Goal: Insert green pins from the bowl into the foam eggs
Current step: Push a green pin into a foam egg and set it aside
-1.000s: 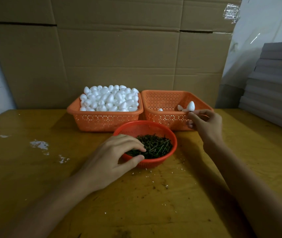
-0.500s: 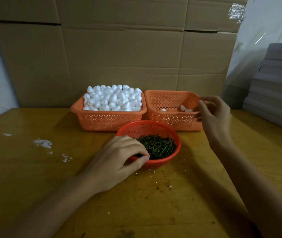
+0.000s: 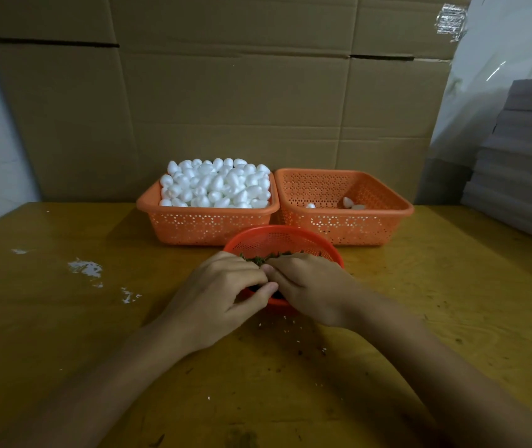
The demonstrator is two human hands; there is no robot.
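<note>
Red bowl (image 3: 282, 231) one, orange baskets (image 3: 206, 227) (image 3: 350, 228) two; left hand (image 3: 217, 297), right hand (image 3: 311, 287) curled, grip unclear.

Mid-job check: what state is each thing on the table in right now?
Left basket, heaped full of foam eggs.
Right basket, nearly empty, a few eggs at the bottom.
Bowl, holding green pins, half covered by hands.
Left hand, fingers curled over bowl; grip hidden.
Right hand, fingers curled over bowl, touching left hand; grip hidden.

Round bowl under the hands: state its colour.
Red perforated bowl, seen best in the head view.
</note>
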